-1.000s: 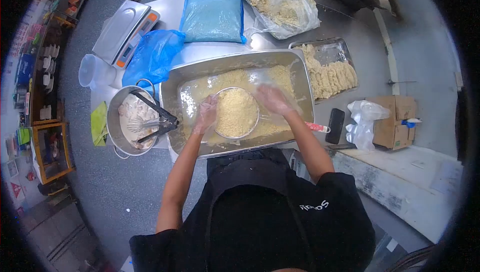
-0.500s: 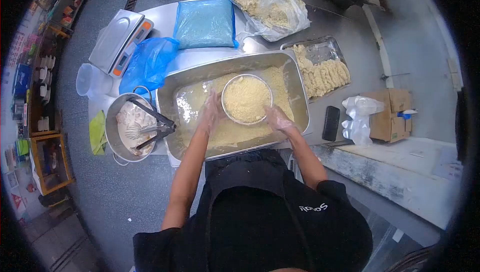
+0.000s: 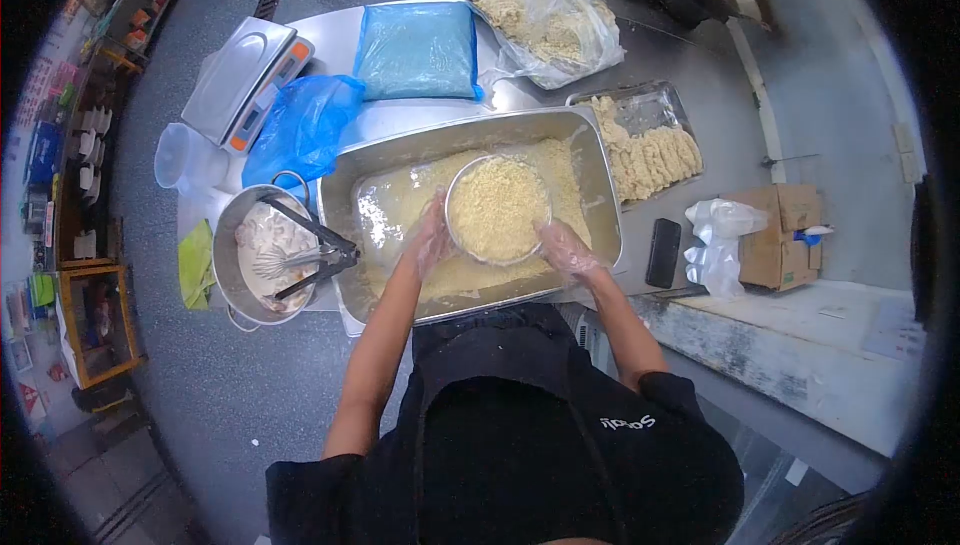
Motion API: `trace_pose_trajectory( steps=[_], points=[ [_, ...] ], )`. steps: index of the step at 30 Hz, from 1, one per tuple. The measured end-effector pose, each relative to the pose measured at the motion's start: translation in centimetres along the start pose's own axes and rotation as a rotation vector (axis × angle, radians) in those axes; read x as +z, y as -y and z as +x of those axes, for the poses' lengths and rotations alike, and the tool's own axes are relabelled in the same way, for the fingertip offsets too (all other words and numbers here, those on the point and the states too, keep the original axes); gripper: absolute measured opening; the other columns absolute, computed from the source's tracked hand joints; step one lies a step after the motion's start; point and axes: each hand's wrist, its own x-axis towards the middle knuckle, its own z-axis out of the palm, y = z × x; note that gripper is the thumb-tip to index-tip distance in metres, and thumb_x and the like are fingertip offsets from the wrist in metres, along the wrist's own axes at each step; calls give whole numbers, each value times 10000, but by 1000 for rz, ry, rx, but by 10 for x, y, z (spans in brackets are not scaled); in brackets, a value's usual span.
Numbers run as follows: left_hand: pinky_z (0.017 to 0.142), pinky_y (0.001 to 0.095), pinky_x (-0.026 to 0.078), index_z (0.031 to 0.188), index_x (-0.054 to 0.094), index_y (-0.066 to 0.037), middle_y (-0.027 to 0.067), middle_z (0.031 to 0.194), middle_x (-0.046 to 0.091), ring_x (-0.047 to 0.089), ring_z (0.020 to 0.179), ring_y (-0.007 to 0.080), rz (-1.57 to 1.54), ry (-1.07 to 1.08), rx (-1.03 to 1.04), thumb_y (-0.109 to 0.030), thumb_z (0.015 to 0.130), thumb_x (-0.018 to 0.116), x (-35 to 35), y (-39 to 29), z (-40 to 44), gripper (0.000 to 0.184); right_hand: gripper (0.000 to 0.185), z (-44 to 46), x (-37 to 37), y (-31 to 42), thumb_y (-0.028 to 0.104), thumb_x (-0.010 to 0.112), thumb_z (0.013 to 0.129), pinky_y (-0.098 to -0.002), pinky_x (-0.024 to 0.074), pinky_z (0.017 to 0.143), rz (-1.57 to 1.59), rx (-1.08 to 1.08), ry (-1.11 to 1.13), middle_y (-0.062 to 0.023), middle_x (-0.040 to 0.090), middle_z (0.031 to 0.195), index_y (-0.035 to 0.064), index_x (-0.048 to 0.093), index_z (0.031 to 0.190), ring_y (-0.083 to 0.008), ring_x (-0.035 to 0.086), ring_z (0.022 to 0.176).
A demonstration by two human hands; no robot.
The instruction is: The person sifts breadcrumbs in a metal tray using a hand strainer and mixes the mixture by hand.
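Between my two hands is a round metal-rimmed vessel [image 3: 498, 209], heaped with pale yellow breading crumbs. Whether it is a bowl or a sieve I cannot tell, since its bottom is hidden. On its left rim is my left hand [image 3: 430, 235], in a clear plastic glove. My right hand [image 3: 568, 250], also gloved, grips the rim's lower right. The vessel is over a deep rectangular steel pan [image 3: 345, 185], where more of the yellow crumbs [image 3: 570, 170] lie spread around. Part of the pan floor at the left shows through.
Left of the pan stands a steel pot [image 3: 232, 285] with a whisk [image 3: 275, 263] and black tongs [image 3: 325, 245] in creamy batter. Behind are a scale [image 3: 245, 75], a blue bag [image 3: 305, 130] and a blue packet [image 3: 418, 50]. A tray of breaded pieces [image 3: 655, 155] and a phone [image 3: 663, 253] lie right.
The crumbs in the vessel look more level and spread closer to its rim. The vessel and both hands sit slightly further right in view, as does the pan.
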Motion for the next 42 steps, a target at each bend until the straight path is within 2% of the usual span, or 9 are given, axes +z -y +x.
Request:
trace_pose_trajectory(
  steps=[4,7,11,17,21,26,29,32,42],
  points=[
    [841,438,459,1272,342,-42,161,1203,471,524,1032,265,-43,53,-71,-543,867,271,8,-7,-7,648,445,-1,-10,18,429,342,893,-315,311,438,120,428,-1,7,378,549,71,457,657,-108,363,483],
    [813,422,474,1278,334,-47,164,1216,458,523,1038,251,-37,63,-62,-533,873,263,8,-7,-7,636,472,-8,-7,25,435,324,893,-337,319,456,78,158,-32,-13,385,530,68,448,622,-132,380,486],
    [705,358,505,1244,383,-48,134,1092,554,584,909,224,116,48,-172,-462,885,326,3,6,-2,551,476,-10,-17,31,422,310,892,-349,345,484,89,395,-11,-42,405,533,44,449,638,-152,407,509],
    [560,271,490,957,597,-54,69,682,621,596,593,200,1270,249,573,-257,833,486,-48,41,9,263,450,-23,-12,6,385,339,887,-353,368,480,12,249,-22,-64,420,518,15,478,671,-163,426,493],
    [574,327,486,980,569,-21,114,748,620,595,627,230,1696,227,508,-189,831,418,-53,45,19,270,476,-28,-5,-11,391,318,889,-370,380,492,-144,25,-40,-101,457,522,-14,501,717,-192,475,511],
    [668,415,468,1002,556,-28,172,887,611,595,733,284,2025,291,502,-207,826,398,-76,66,46,296,378,-35,-25,2,304,343,882,-413,420,790,-214,418,205,-254,541,924,21,497,1080,-348,541,875],
    [694,440,449,925,572,-95,186,786,595,577,768,347,2865,-53,478,-322,781,500,-179,146,119,279,371,-37,-32,31,298,369,874,-421,422,748,-193,509,300,-248,547,868,15,501,1073,-349,548,801],
    [657,393,459,919,568,-72,167,826,599,583,739,292,1764,-324,545,-220,787,450,-62,45,5,230,395,-46,-22,-3,329,348,880,-428,416,704,-239,402,181,-234,550,803,-7,518,1000,-336,548,729],
    [745,454,424,989,535,-70,162,1006,539,523,912,314,1815,-567,846,-330,780,484,-34,28,23,337,451,-35,-22,-18,379,345,890,-397,420,668,-195,418,112,-200,535,733,-32,530,910,-273,546,672]
  ],
)
